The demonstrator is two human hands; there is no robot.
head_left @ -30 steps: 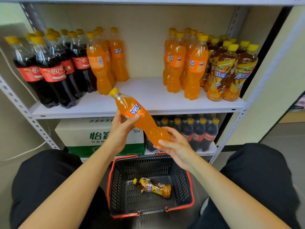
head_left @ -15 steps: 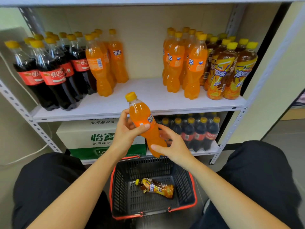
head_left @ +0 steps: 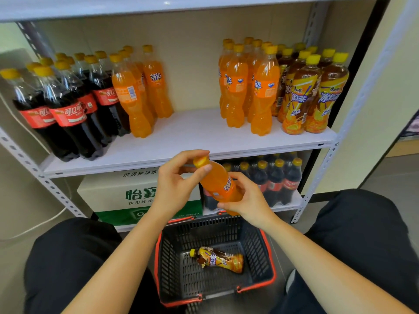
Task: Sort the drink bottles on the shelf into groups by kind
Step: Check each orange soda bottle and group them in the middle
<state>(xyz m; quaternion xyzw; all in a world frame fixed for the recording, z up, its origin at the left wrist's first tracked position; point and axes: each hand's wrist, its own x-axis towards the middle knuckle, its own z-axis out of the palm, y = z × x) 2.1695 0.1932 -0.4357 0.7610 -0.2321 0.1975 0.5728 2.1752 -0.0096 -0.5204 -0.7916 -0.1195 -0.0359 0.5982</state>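
Note:
An orange soda bottle (head_left: 217, 183) with a yellow cap hangs tilted in front of the shelf edge, above the basket. My left hand (head_left: 175, 185) pinches its neck just under the cap. My right hand (head_left: 246, 199) grips its lower body. On the white shelf (head_left: 192, 134) stand cola bottles (head_left: 68, 112) at the left, a few orange sodas (head_left: 136, 94) beside them, more orange sodas (head_left: 249, 85) right of the gap, and iced tea bottles (head_left: 313, 94) at the far right.
A black basket with red rim (head_left: 271, 271) sits on the floor between my knees, an iced tea bottle (head_left: 218, 259) lying in it. The lower shelf holds a water carton (head_left: 131, 191) and a pack of cola bottles (head_left: 276, 177).
The orange bottle has swung more upright and shifted right. My left hand slid from its label up to the neck. My right hand moved up from the base to the lower body.

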